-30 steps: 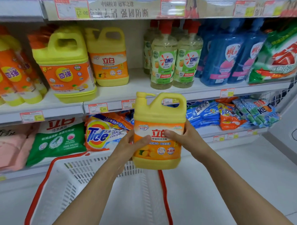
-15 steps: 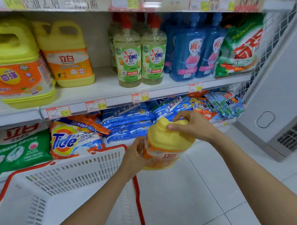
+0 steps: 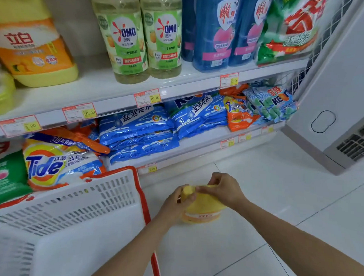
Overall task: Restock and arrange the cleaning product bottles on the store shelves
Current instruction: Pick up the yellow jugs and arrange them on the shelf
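Observation:
A yellow detergent jug [image 3: 202, 213] with an orange label sits low over the white floor, just right of the basket; whether it touches the tiles I cannot tell. My left hand [image 3: 178, 201] grips its cap and spout side. My right hand [image 3: 222, 190] holds the handle on top. A matching yellow jug [image 3: 33, 48] stands on the middle shelf at the left, beside two green OMO bottles [image 3: 143, 37] and blue refill bottles [image 3: 217, 31].
A white basket with red rim [image 3: 88, 204] stands at the lower left. The bottom shelf holds a Tide bag [image 3: 58, 164], blue powder bags [image 3: 140, 132] and orange and green packs. A white cabinet with a vent [image 3: 343, 114] stands at the right.
Both hands have lowered the yellow jug from chest height to near the floor, beside the basket. My view has tilted down and to the right.

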`<state>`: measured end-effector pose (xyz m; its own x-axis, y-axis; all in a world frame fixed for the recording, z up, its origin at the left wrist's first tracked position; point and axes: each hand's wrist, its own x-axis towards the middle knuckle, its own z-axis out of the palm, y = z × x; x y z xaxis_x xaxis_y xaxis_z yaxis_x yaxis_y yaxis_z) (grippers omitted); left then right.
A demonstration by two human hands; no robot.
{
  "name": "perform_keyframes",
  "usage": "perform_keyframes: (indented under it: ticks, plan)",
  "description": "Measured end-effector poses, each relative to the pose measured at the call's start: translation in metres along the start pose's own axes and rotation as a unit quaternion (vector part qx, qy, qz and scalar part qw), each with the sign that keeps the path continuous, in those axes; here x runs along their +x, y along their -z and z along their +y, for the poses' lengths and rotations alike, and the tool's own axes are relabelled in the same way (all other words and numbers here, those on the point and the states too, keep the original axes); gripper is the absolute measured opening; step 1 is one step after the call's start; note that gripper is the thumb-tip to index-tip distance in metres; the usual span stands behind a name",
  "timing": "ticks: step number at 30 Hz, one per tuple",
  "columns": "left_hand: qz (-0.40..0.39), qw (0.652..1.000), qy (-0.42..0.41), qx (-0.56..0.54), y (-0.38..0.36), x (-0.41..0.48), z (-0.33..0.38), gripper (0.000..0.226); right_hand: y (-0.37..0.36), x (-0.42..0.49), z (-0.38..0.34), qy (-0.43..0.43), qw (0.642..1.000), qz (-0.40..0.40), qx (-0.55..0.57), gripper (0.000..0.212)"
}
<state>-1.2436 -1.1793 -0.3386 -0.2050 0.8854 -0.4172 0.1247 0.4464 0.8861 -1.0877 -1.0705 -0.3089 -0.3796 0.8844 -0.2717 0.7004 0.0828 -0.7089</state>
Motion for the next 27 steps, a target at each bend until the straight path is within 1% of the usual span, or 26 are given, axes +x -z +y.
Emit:
perform_keyframes:
  ticks: [1,3,9,11,14,16,17,19,21,23,25,27]
  plan:
    - [0.018,1.000,0.013,0.002,-0.005,0.003,-0.005,0.039,-0.005,0.002,0.008,-0.004,1.000,-0.008,0.001,0.049]
    - [0.049,0.998,0.021,0.024,-0.013,0.009,-0.015,0.029,-0.012,0.006,0.020,-0.013,1.000,-0.027,0.004,0.047]
    - [0.079,0.991,-0.003,0.106,-0.020,0.013,-0.023,0.027,-0.018,0.011,0.035,-0.004,0.999,-0.036,0.005,0.043]
    - [0.076,0.988,-0.008,0.133,-0.019,0.011,-0.022,0.029,-0.015,0.012,0.038,0.012,0.998,-0.068,0.006,0.041]
    - [0.028,0.981,-0.013,0.189,-0.012,0.006,-0.018,0.031,-0.007,0.010,0.041,0.015,0.991,-0.129,0.030,0.040]
    - [0.011,0.970,-0.019,0.243,0.001,0.003,-0.006,0.035,-0.002,0.008,0.038,0.016,0.988,-0.154,0.001,0.038]
    - [0.019,0.964,-0.032,0.262,0.011,0.002,0.003,0.036,0.000,0.008,0.033,0.032,0.988,-0.149,-0.039,0.037]
    - [0.060,0.950,-0.094,0.290,0.039,-0.004,0.025,0.033,0.004,0.012,0.015,0.095,0.985,-0.106,-0.092,0.033]
    - [0.131,0.922,-0.170,0.323,0.075,-0.015,0.048,0.028,0.007,0.019,-0.019,0.160,0.984,-0.057,-0.062,0.026]
    - [0.208,0.882,-0.226,0.356,0.120,-0.026,0.067,0.027,0.004,0.026,-0.067,0.218,0.975,-0.016,-0.026,0.022]
    - [0.286,0.826,-0.281,0.397,0.169,-0.035,0.081,0.032,-0.003,0.030,-0.124,0.259,0.966,0.007,0.011,0.019]
    - [0.357,0.769,-0.308,0.432,0.219,-0.045,0.093,0.040,-0.013,0.030,-0.180,0.288,0.955,0.001,0.076,0.015]
